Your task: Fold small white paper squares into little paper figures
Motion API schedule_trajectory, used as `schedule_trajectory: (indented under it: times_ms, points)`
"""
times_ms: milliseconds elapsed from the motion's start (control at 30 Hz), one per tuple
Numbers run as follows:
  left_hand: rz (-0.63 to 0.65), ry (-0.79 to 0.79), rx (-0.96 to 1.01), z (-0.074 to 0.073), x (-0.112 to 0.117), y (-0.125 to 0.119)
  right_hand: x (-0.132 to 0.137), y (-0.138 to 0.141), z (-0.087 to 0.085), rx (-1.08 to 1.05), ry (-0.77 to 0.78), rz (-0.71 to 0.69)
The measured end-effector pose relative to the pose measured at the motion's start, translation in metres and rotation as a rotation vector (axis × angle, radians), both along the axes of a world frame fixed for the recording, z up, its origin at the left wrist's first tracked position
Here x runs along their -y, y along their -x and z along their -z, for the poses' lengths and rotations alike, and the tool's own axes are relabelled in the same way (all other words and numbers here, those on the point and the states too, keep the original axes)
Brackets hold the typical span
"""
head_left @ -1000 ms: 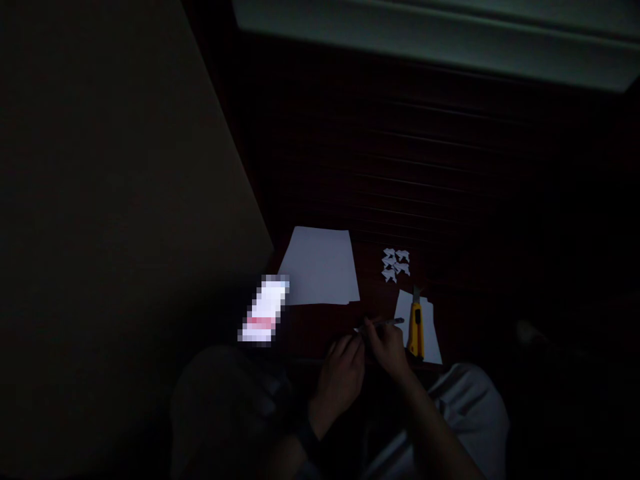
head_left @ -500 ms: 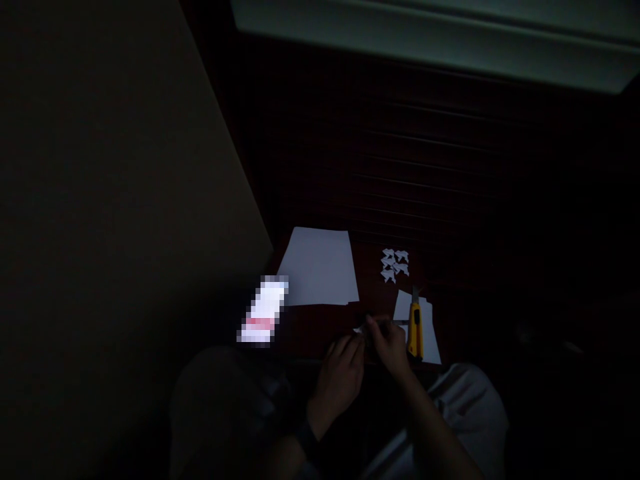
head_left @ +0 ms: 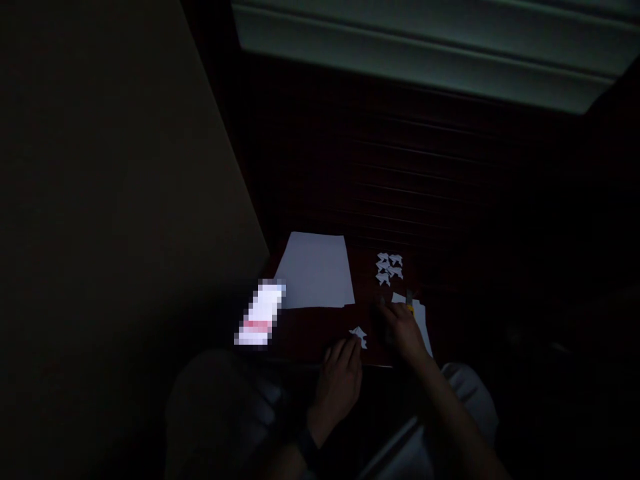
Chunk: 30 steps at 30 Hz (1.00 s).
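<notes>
The scene is very dark. My left hand (head_left: 343, 377) rests at the near edge of a dark wooden table (head_left: 310, 330), its curled fingertips pinching a small white folded paper piece (head_left: 359, 336). My right hand (head_left: 404, 331) reaches forward over a white paper slip (head_left: 423, 320) and covers most of a yellow utility knife (head_left: 409, 305) lying on it. Its fingers are too dark to read. A dark band sits on my left wrist.
A larger white sheet (head_left: 315, 270) lies flat behind my hands. A cluster of several small folded paper pieces (head_left: 389, 267) sits to its right. A lit, blurred screen (head_left: 260, 313) glows at the table's left edge. A plain wall fills the left; a pale ledge (head_left: 410, 47) runs along the top.
My right hand, which held a pen against the small paper, has moved forward and right over the knife. The small paper now shows at my left fingertips. The view has shifted slightly.
</notes>
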<state>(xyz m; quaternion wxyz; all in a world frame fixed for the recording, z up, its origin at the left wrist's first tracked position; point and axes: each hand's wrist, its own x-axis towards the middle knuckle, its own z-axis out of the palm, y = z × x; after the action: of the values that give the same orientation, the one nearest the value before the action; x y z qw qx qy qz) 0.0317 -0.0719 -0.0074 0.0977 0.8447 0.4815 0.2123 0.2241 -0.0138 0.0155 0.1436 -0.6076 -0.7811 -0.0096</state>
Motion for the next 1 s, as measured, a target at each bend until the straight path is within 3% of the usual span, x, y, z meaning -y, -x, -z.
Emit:
schedule_trajectory:
  times_ms: [267,533,700,867,1000]
  points:
    - [-0.034,-0.06,0.094,-0.007,-0.001,0.004,0.001,-0.001,0.01,0.254,-0.014,-0.061]
    - [-0.169,-0.048,0.103,0.002,-0.022,0.027,0.006,-0.001,0.003,0.206,-0.026,-0.032]
    - [-0.111,-0.093,0.079,0.014,-0.02,0.033,0.032,0.035,0.001,0.016,-0.05,0.203]
    - [-0.072,-0.111,0.035,0.022,-0.019,0.032,0.043,0.083,0.005,-0.008,-0.04,0.267]
    - [-0.053,-0.156,0.016,0.026,-0.022,0.033,0.038,0.091,0.005,-0.001,-0.015,0.275]
